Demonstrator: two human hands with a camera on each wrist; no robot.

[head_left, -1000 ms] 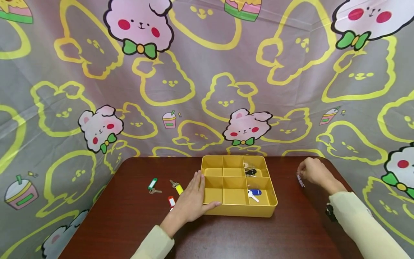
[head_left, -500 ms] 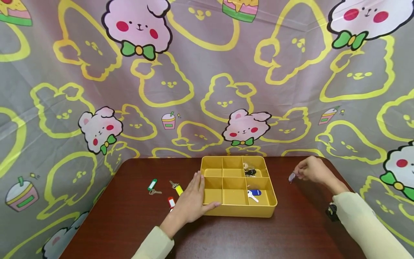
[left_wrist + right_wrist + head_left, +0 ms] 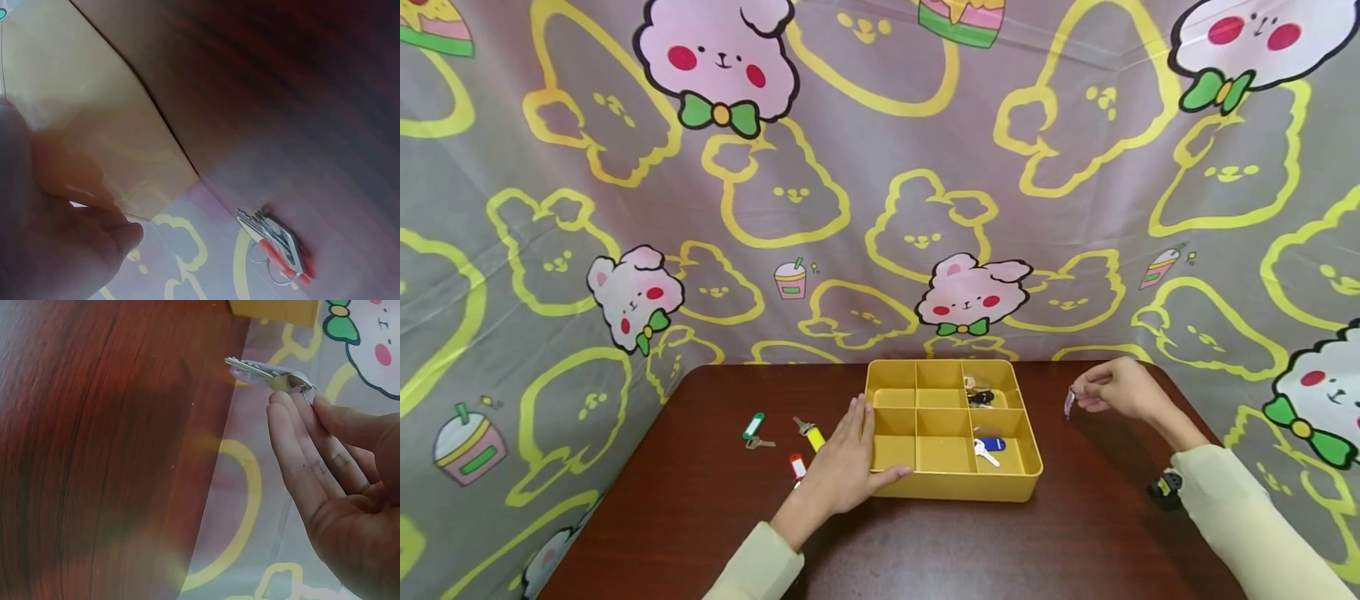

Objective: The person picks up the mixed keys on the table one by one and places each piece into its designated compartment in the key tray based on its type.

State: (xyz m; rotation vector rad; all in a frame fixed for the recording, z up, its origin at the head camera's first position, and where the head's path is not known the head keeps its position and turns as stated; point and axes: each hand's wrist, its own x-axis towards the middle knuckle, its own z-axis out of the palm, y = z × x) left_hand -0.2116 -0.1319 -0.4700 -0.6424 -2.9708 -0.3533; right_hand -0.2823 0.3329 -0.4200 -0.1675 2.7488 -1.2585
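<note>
Against a cartoon-print cloth, above a dark wooden table, pinching a purple-tagged key in the right hand, just right of a yellow divided box. Resting the left hand, with straight fingers, against the box's left side.

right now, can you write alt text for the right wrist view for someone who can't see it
The right-hand grip pinches a ring carrying a key and pale purple tag. A dark reddish wooden table fills the left, patterned cloth the right, with part of a yellow box at the top.
</note>
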